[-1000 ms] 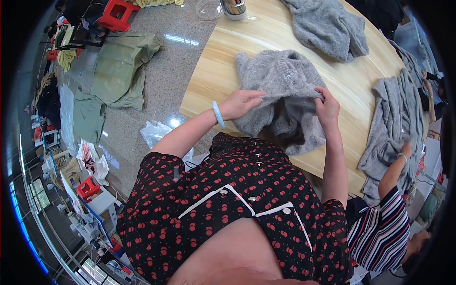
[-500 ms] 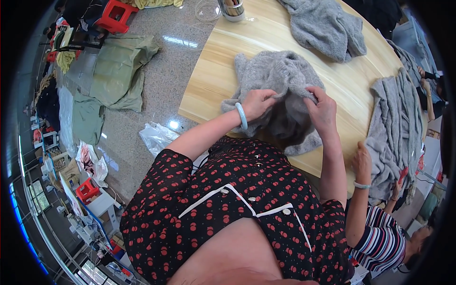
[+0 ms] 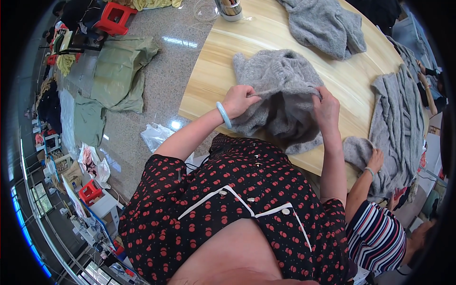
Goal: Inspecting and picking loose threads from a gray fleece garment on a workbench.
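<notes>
A fuzzy grey knit sweater (image 3: pixel 280 69) lies bunched on the wooden table in front of me. Its lower edge is lifted toward me, so the dark inside shows as an open hollow. My left hand (image 3: pixel 239 101), with a pale blue bangle at the wrist, pinches the left part of this edge. The right part is pinched between the thumb and fingers of my right hand (image 3: pixel 327 110). Between both hands the edge is drawn out nearly straight.
Another grey knit garment (image 3: pixel 325 28) lies at the table's far side. On the right, a co-worker's hand (image 3: pixel 375 160) holds part of a grey knit pile (image 3: pixel 399 123). A metal can (image 3: pixel 230 9) stands at the table's far left edge. Green cloth (image 3: pixel 118 71) covers floor at left.
My hands have moved apart, the left one outward, stretching the sweater's edge and widening its opening. The co-worker at right has reached farther onto the grey pile and now holds cloth.
</notes>
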Available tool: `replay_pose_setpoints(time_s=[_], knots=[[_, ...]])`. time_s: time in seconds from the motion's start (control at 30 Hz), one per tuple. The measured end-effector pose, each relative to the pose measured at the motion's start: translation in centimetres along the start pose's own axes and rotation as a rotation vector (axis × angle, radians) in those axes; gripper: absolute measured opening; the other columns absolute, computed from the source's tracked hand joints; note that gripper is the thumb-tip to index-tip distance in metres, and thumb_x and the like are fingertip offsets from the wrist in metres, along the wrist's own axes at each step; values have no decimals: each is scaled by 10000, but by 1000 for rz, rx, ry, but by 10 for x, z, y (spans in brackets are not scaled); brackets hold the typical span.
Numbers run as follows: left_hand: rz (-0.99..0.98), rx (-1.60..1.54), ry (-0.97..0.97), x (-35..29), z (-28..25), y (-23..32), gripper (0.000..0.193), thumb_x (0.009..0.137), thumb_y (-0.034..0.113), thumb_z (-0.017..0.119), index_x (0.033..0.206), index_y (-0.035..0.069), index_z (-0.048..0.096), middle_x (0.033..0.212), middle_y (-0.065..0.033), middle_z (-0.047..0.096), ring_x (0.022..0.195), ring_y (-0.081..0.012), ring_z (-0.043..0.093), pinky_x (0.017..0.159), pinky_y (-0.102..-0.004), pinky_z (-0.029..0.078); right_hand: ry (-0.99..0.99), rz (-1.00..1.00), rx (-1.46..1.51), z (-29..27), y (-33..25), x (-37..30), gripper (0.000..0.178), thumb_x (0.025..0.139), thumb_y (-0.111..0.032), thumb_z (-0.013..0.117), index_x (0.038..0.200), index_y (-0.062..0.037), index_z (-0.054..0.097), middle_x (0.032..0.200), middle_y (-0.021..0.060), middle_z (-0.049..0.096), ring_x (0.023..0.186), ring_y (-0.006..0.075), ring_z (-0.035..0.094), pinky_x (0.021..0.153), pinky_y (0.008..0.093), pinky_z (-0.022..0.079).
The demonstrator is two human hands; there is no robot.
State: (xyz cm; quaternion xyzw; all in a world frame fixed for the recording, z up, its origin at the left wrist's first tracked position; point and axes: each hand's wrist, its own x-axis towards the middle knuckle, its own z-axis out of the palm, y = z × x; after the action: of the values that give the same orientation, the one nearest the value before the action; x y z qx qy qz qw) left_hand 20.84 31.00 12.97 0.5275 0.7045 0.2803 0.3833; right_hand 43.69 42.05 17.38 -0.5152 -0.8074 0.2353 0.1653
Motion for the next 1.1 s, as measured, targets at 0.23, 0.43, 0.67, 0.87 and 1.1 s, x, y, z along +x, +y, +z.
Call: replay_pose_setpoints(time_s=[0.23, 0.43, 0.67, 0.87, 1.1], knots=[[41, -84, -70, -9, -16, 12, 175, 743, 146, 559, 803, -14, 599, 589, -73, 555, 552, -100, 503, 528, -255, 413, 74, 17, 48, 1, 9, 1, 175, 704, -79, 569, 867, -22, 598, 814, 185, 596, 749, 331, 580, 673, 368, 456], [39, -109, -90, -12, -23, 23, 137, 742, 99, 549, 810, -9, 599, 609, -17, 557, 556, -64, 484, 523, -222, 405, 103, 3, 133, -4, -1, 1, 212, 707, -59, 565, 915, -29, 593, 762, 142, 607, 675, 247, 596, 627, 310, 451], [-163, -880, -226, -1, -19, 40, 96, 791, 79, 578, 875, 31, 576, 753, 29, 560, 655, -34, 497, 608, -177, 415, -304, -78, 390, -5, -56, -14, 228, 745, -124, 606, 943, -14, 581, 809, 121, 621, 746, 158, 594, 668, 257, 456], [-133, -976, -154, -3, -16, 47, 76, 810, 77, 563, 866, 30, 581, 789, 21, 568, 708, -25, 499, 634, -169, 411, -159, -61, 476, 16, -80, -9, 194, 760, -154, 588, 909, -32, 610, 728, 164, 609, 625, 237, 606, 573, 300, 458], [116, -520, 278, -7, 10, 48, 78, 769, 65, 576, 792, -9, 569, 676, -67, 575, 620, -95, 514, 551, -239, 418, -90, -107, 336, 29, -79, -7, 130, 742, -110, 548, 825, -31, 610, 694, 167, 597, 629, 300, 598, 557, 349, 461]])
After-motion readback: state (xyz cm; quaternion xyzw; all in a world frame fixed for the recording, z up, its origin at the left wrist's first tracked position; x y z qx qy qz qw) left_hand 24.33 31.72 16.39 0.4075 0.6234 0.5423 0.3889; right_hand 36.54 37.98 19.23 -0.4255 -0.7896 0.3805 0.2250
